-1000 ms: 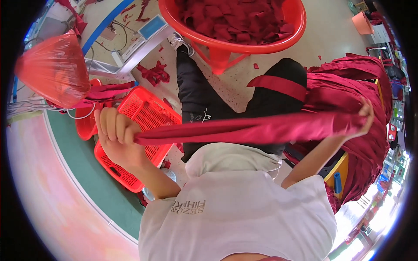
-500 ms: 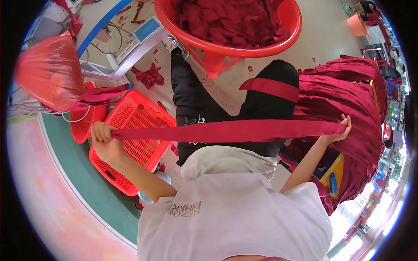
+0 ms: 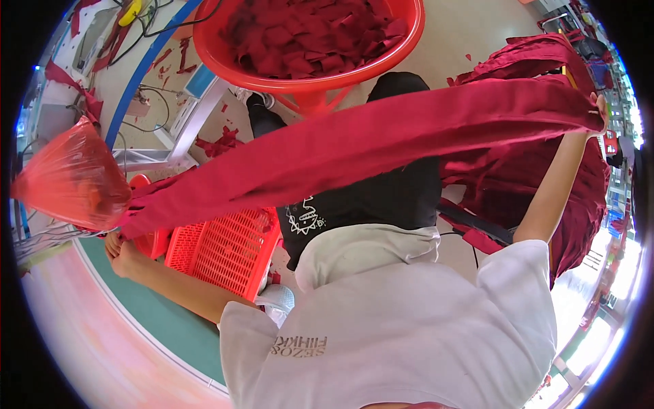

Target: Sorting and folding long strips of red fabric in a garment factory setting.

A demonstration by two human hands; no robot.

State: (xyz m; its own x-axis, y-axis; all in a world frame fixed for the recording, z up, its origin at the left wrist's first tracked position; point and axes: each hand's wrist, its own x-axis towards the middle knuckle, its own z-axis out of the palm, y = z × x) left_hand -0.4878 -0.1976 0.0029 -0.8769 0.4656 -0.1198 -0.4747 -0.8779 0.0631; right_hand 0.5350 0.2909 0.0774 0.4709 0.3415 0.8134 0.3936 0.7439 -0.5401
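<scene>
A long, wide strip of dark red fabric (image 3: 340,146) stretches across in front of me, over my lap, rising toward the right. My right hand (image 3: 598,114) is closed on its right end, with the arm held far out. My left hand (image 3: 117,252) is low at the far left, fingers curled at the strip's left end; their hold is partly hidden. Just above that hand are a red plastic bag (image 3: 75,180) and the ends of other red strips. Under the strip's left part stands a red slotted basket (image 3: 225,249).
A large red tub (image 3: 415,34) full of cut red fabric pieces stands ahead. Draped red fabric (image 3: 511,177) hangs on a rack at my right. A blue-edged table frame (image 3: 139,71) with cables is at the far left. Fabric scraps (image 3: 221,142) lie on the floor.
A broader strip now spans my hands where a narrow one was. My right hand has moved right and up, my left hand left and down. The view has shifted.
</scene>
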